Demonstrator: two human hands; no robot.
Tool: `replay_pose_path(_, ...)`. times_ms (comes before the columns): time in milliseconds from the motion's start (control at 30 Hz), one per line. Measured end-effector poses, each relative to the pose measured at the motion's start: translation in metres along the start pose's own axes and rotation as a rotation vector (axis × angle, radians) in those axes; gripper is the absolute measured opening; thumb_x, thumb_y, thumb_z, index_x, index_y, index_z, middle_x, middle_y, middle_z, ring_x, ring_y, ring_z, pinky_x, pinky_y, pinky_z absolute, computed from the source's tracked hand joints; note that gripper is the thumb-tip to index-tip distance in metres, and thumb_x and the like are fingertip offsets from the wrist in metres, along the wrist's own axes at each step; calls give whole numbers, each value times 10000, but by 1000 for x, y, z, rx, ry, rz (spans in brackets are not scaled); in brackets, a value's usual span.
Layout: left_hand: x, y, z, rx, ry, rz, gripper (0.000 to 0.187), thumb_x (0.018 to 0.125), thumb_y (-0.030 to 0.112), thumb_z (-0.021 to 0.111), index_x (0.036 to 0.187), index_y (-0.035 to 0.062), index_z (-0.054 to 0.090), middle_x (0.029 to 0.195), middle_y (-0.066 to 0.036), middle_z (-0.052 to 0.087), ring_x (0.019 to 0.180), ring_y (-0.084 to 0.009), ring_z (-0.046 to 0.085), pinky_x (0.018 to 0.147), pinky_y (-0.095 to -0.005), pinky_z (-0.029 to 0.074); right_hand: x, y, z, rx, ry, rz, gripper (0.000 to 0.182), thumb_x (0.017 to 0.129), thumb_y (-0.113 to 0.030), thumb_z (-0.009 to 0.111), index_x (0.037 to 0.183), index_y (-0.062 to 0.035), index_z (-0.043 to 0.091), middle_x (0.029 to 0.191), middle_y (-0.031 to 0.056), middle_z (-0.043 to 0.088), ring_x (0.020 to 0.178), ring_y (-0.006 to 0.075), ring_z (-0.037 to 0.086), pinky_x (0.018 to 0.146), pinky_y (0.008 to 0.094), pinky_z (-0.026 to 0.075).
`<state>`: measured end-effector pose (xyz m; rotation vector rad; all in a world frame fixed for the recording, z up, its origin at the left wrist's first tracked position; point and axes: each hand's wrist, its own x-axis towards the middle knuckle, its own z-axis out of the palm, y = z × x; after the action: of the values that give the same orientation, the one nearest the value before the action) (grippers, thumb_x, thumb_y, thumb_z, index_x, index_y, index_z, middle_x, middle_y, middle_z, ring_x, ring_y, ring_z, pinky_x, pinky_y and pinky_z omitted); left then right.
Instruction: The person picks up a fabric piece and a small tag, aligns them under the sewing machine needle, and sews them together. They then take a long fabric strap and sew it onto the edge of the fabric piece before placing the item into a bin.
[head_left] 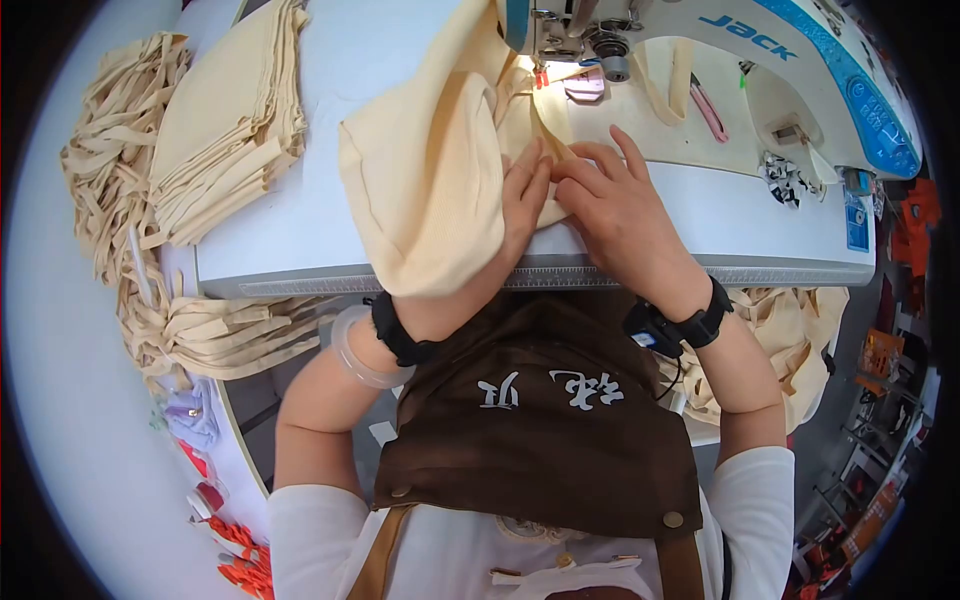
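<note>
A cream cloth bag (pixel 425 180) drapes over my left forearm and reaches up to the sewing machine's needle area (pixel 545 75). My left hand (pixel 522 195) is closed on the bag's edge, fingers pressed together, partly hidden by cloth. Close beside it, my right hand (pixel 612 200) pinches the fabric with thumb and index finger, while its other fingers are raised. A narrow cream strap (pixel 553 110) runs from the fingertips to the lit presser foot. The exact edge between the fingers is hidden.
A stack of folded cream cloth (pixel 230 130) and bundled straps (pixel 125 150) lie at left. Pink thread snips (pixel 708 110) and a pink-and-white item (pixel 585 85) rest by the machine (pixel 800 60). More cream cloth (pixel 780 340) sits below the table's ruler edge (pixel 720 272).
</note>
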<state>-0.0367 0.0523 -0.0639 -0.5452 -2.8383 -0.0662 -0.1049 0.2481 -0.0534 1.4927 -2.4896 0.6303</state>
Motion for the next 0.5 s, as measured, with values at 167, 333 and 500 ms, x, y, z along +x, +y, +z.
replay_pose_path(167,6,11,-11,-265,9,-41,377,892,62,535,1257,53,630,1349,-82,608,1270,-308,563,1090,-412,425,-16,3,-7,273,151,169,497,775,-36,731,1238,-39,550,1338,96,575,1261,331,520,1142,537,344)
replay_pose_path(333,2,9,-11,-399,66,-2,342,868,38,551,1191,69,659,1248,-56,662,1234,-301,581,1072,-400,437,-22,11,-5,208,115,170,599,775,-55,740,1338,-44,533,1384,123,554,1302,329,503,1136,503,366)
replay_pose_path(500,8,11,-14,-485,120,26,308,815,30,577,1102,60,685,1110,-49,694,1094,-266,619,996,-364,469,-17,10,2,92,52,36,563,765,-64,741,1302,-40,573,1348,121,585,1303,294,525,1134,499,376)
